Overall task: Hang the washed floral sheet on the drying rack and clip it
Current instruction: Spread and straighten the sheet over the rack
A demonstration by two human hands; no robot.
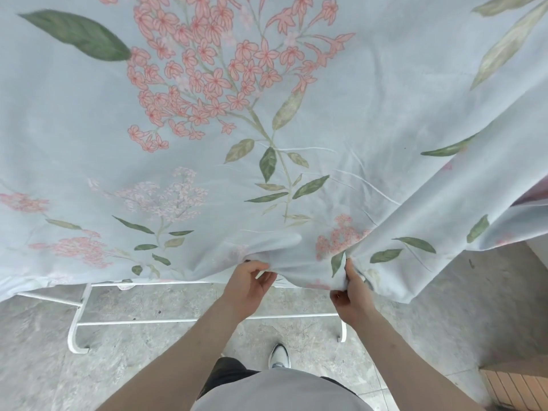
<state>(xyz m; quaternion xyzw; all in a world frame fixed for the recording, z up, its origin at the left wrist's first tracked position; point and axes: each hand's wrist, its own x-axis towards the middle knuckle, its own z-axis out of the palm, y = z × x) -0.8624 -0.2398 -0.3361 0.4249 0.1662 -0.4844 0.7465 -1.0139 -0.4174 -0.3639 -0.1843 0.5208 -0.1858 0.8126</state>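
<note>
Grey floor (148,366) is lying under the white rack (77,324), where the soft, limp floral sheet (207,143) is being pinched at its lower edge by left hand (247,284) and right hand (354,295)

The floral sheet (267,114) lies draped over the drying rack (80,318), its near edge overhanging the rack's front rail; both hands meet that hem, left hand (249,283) beside right hand (353,295).
</note>
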